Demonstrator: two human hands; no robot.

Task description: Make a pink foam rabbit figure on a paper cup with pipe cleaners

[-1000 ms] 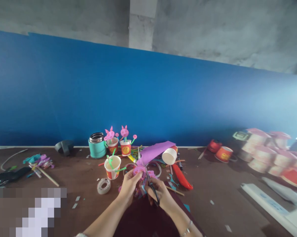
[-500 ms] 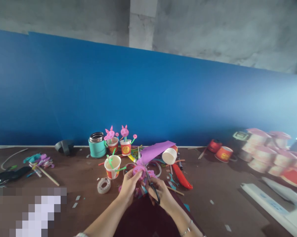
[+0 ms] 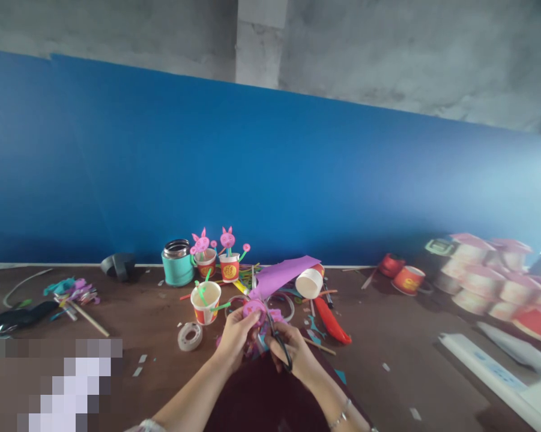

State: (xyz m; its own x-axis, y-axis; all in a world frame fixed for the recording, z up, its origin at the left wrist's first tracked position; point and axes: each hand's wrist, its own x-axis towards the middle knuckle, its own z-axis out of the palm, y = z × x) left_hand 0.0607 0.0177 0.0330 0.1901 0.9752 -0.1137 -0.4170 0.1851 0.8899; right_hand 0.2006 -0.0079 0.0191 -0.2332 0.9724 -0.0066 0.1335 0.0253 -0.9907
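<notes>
Between thumb and fingers, my left hand (image 3: 237, 329) pinches a pink paper cutout (image 3: 254, 309) with drawn lines on it. My right hand (image 3: 290, 351) is closed round the handles of black-handled scissors (image 3: 283, 345), whose blades lie at the right edge of the cutout. Just beyond, a purple paper sheet (image 3: 286, 275) lies on the pile. A paper cup with green straws (image 3: 206, 303) stands to the left of my hands, beside a tape roll (image 3: 190, 337). Behind it are two cups, each bearing a pink rabbit-like figure (image 3: 227, 239).
A teal thermos (image 3: 178, 264) stands at the back left. Right of my hands lie a tipped paper cup (image 3: 310, 282) and a red balloon-like piece (image 3: 333, 322). Stacked paper cups (image 3: 481, 279) and a white power strip (image 3: 486, 366) are on the far right. Paper scraps dot the table.
The scissors have swung slightly at the cutout's right edge, with the blades looking closer together. My left hand keeps its pinch, and the other things stay put.
</notes>
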